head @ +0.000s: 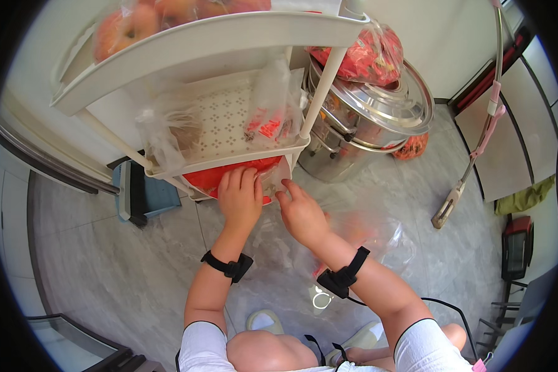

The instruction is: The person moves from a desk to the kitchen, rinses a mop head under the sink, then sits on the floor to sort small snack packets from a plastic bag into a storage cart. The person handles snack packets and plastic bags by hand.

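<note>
My left hand (239,197) lies over a red plastic bag (208,178) on the bottom tier of a white plastic shelf cart (223,160). Its fingers point into that tier; whether they grip the bag is hidden. Close beside it, my right hand (303,211) is at the tier's right front corner, next to a crumpled clear plastic bag (272,182). Its thumb and index fingertips are slightly apart, and I cannot tell whether they hold any plastic. Another clear plastic bag (393,242), with blurred reddish contents, appears beneath and beyond my right forearm.
Apples (129,35) in clear plastic fill the cart's top tier. Thin plastic bags (272,104) occupy the middle tier. A lidded steel pot (353,149) stands right, bearing a bag of red packets (369,55). A broom (132,190) and blue dustpan (162,195) stand left; a mop (469,162) leans right.
</note>
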`<state>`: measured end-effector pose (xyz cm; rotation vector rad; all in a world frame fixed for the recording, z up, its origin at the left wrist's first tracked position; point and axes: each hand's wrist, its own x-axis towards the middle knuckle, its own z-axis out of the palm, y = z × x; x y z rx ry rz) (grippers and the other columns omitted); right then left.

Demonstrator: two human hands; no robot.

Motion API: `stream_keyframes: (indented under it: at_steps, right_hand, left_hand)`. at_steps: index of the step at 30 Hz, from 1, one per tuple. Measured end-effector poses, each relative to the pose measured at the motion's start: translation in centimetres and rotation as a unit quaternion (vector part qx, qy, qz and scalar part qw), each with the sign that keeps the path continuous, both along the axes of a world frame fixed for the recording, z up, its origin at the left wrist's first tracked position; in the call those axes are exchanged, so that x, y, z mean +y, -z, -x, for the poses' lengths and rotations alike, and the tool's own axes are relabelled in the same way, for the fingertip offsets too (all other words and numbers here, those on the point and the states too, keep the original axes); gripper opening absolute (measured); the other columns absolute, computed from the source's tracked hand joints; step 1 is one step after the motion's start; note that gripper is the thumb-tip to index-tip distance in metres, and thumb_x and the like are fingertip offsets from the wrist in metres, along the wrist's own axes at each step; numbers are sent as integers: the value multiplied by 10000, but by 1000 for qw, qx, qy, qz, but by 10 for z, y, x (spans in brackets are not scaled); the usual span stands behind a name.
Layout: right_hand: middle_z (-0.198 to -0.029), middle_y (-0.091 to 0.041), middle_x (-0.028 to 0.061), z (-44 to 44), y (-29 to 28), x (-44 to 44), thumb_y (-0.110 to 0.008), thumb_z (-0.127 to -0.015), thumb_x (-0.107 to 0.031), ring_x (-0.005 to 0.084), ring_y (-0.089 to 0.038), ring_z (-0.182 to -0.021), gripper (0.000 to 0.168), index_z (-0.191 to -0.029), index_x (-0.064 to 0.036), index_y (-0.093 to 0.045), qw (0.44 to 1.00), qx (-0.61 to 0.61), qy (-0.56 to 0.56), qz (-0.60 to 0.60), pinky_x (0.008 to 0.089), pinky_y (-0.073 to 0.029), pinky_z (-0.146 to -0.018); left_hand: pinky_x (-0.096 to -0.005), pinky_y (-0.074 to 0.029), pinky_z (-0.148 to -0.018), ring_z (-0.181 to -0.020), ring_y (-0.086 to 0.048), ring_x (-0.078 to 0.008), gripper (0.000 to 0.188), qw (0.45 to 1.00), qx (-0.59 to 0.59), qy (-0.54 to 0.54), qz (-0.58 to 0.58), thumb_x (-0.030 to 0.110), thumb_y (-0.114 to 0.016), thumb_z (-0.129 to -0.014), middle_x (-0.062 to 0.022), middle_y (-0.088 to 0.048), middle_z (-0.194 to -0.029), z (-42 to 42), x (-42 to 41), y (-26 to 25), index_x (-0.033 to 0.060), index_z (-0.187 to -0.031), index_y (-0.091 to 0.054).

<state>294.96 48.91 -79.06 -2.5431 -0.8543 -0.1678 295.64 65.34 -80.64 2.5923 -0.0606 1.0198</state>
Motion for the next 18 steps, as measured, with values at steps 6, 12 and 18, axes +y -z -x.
stream_keyframes:
  at_steps: [6,12,18]
  right_hand:
    - [-1291,-509,199,1,11,-1,-592,-767,-6,364,-561,-1111,322,-1088,16,-582,1000,-8,2,-6,414,-483,-926]
    - [-1346,-472,212,4,7,1,-597,-752,-4,360,-542,-1149,354,-1105,-7,-595,1000,-14,9,11,417,-482,-932]
    - [-1307,-478,218,5,-7,0,-590,-767,-25,378,-541,-1109,330,-1096,-47,-596,996,-61,65,6,445,-480,-906]
  left_hand:
    - [-457,-506,-727,-866,-645,-350,397,957,275,82,24,343,-568,-906,-147,-678,-911,3,-3,-13,113,-1228,-588]
    - [-474,-494,-764,-846,-645,-343,412,958,269,98,32,407,-550,-915,-131,-682,-900,19,1,7,107,-1189,-622]
    - [-462,-421,-958,-982,-580,-365,432,991,108,59,-54,316,-700,-800,-161,-646,-964,49,33,-8,45,-1128,-630]
